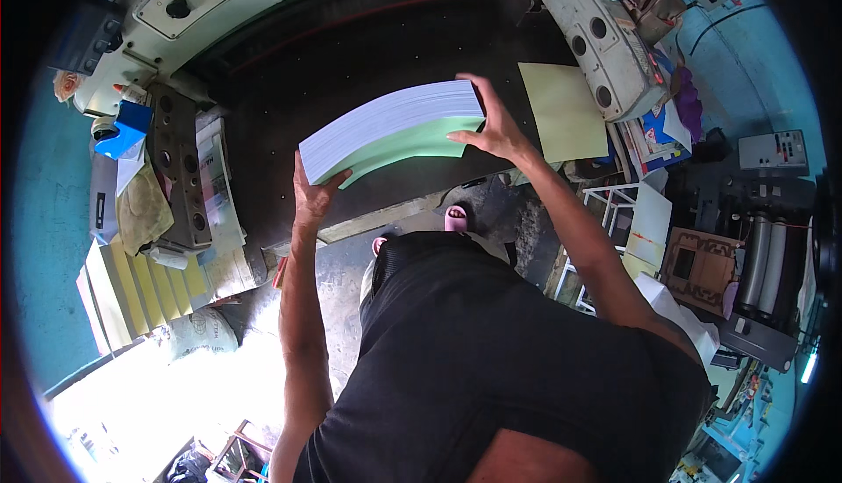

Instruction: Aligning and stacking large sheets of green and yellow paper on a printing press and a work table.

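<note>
A thick stack of paper (395,121) is held between my two hands over the dark bed (368,55) of a Polar Mohr paper cutter. White sheet edges show along its upper side, and the side facing me is pale green. My left hand (316,197) grips the stack's left end, thumb on the green face. At the right end my right hand (490,124) holds it, with the thumb on the green face and fingers around the far corner. The stack bows in the middle. Whether its underside touches the bed cannot be told.
A pale yellow sheet (564,111) lies on the bed at the right, beside a grey side table with round holes (592,42). Stepped piles of yellow paper (141,289) stand at the left. The bed's front edge (381,220) runs just before my body.
</note>
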A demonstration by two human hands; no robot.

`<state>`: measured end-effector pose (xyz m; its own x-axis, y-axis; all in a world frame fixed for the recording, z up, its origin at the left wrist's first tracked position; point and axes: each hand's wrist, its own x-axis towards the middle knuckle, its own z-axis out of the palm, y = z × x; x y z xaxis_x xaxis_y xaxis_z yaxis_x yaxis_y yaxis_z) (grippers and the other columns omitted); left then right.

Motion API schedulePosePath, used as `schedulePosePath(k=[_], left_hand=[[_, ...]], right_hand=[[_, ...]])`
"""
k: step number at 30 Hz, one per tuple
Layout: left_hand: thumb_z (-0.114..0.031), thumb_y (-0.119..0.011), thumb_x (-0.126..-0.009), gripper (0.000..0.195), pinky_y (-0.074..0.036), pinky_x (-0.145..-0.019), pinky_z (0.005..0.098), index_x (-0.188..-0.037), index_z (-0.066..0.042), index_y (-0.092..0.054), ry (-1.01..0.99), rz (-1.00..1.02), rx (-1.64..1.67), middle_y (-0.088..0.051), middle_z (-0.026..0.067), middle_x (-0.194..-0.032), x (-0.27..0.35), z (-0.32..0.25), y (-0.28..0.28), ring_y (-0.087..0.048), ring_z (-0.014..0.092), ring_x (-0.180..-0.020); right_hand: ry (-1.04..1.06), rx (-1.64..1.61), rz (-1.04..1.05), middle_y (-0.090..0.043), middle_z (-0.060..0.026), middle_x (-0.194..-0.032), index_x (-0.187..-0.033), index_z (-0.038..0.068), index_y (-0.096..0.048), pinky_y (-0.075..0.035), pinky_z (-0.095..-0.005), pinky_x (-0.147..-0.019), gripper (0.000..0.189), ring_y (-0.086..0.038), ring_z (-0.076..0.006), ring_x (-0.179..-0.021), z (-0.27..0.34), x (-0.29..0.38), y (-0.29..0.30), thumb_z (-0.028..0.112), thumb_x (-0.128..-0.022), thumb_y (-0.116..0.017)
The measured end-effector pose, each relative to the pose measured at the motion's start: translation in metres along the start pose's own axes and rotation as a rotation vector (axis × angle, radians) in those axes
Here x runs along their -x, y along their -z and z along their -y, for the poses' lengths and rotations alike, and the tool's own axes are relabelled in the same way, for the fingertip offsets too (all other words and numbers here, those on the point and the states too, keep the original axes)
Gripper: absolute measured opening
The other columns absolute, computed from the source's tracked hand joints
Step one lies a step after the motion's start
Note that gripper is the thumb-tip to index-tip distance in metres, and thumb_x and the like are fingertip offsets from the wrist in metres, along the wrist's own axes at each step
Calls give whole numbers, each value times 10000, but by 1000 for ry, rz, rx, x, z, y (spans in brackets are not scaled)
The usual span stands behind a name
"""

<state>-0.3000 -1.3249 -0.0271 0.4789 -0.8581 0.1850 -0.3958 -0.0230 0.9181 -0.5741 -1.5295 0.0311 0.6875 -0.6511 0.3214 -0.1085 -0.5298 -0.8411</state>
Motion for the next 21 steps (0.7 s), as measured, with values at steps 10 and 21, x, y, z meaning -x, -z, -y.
schedulePosePath(k=[10,21], left_hand=[[-104,-867,-672,582,-490,-848,313,-1095,-42,-473,38,-23,171,-635,70,-1036,3,22,-5,-596,157,-956],[-160,-809,-719,750,-387,-1032,384,-1343,-23,-418,-13,-197,979,-545,101,-1237,9,-20,2,-514,213,-1170]], right_hand=[[301,833,461,-582,-158,-1107,-1199,17,-493,-439,-465,-945,715,-570,-341,-1063,79,-64,-111,212,-592,-817],[-23,-92,264,-637,-56,-956,-1068,37,-572,-494,-304,-785,604,-590,-139,-874,82,-68,-8,161,-583,-909]])
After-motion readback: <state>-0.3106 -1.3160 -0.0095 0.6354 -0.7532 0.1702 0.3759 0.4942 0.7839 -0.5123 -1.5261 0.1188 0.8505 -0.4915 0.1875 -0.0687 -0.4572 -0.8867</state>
